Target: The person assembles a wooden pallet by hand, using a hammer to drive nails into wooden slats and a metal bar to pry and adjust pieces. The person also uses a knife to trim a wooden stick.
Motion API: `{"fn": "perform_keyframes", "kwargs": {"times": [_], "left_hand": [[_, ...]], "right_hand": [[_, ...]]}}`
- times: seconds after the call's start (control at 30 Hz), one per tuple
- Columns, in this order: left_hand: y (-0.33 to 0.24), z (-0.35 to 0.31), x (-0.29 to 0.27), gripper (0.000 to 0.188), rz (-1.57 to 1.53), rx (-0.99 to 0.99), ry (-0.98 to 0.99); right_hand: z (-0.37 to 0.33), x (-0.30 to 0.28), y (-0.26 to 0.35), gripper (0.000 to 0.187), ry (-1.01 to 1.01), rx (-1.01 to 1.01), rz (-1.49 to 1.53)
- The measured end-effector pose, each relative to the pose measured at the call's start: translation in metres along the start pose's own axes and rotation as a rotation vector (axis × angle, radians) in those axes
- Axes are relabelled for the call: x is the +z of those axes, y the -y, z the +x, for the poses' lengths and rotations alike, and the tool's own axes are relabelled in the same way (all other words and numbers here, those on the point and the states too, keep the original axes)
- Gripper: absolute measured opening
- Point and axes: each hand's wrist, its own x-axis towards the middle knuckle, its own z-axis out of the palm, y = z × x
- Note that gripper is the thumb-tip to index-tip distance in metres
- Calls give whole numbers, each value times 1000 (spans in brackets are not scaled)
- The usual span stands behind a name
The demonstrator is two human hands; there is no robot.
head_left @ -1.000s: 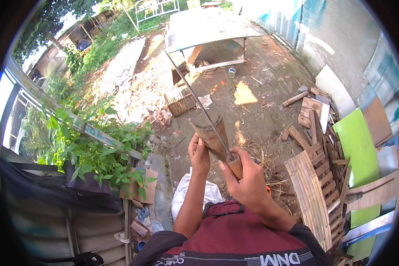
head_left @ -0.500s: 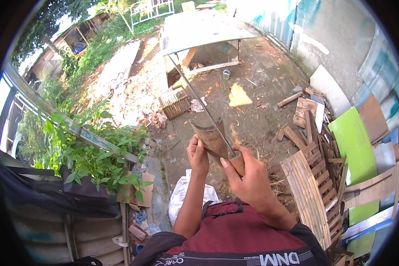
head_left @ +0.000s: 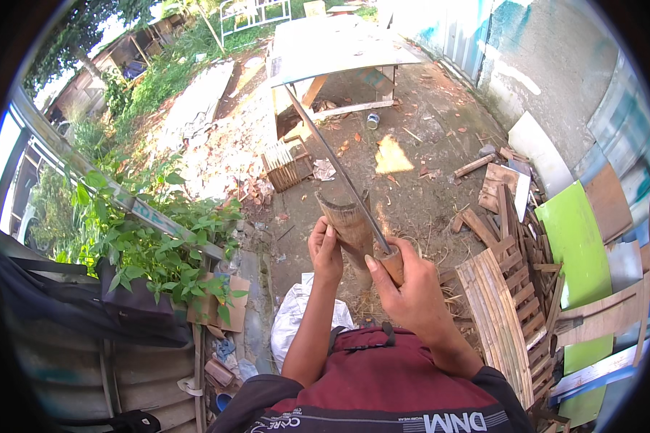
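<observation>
My left hand (head_left: 326,252) is closed around the side of a split, curved length of bamboo (head_left: 348,225), thumb on its outer face. My right hand (head_left: 413,289) grips the round wooden handle (head_left: 391,266) of a long machete, its thumb along the handle. The narrow dark blade (head_left: 332,155) is seen nearly edge-on. It points away and to the left, passing across the right side of the bamboo. Whether blade and bamboo touch, I cannot tell. The bamboo's lower end is partly hidden behind my hands.
A low white-topped table (head_left: 339,50) stands ahead, with a slatted wooden crate (head_left: 287,164) before it. To the right lie scrap wood (head_left: 509,209), a bamboo slat panel (head_left: 495,321) and a green board (head_left: 567,245). Leafy plants (head_left: 159,252) and a white sack (head_left: 296,317) are at left.
The bamboo has shifted slightly right and tilted, and the machete handle has come a little lower right. Both hands keep their grip. The whole view has shifted slightly.
</observation>
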Motion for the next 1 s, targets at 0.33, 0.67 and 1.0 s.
{"fn": "perform_keyframes", "kwargs": {"times": [0.33, 0.67, 1.0], "left_hand": [[-27, 4, 19, 54, 279, 248, -8], [-68, -9, 50, 49, 310, 242, -54], [-72, -20, 54, 46, 218, 244, -52]], "right_hand": [[-10, 2, -2, 38, -30, -10, -38], [-34, 0, 4, 41, 67, -17, -25], [-45, 4, -2, 47, 55, -129, -48]]}}
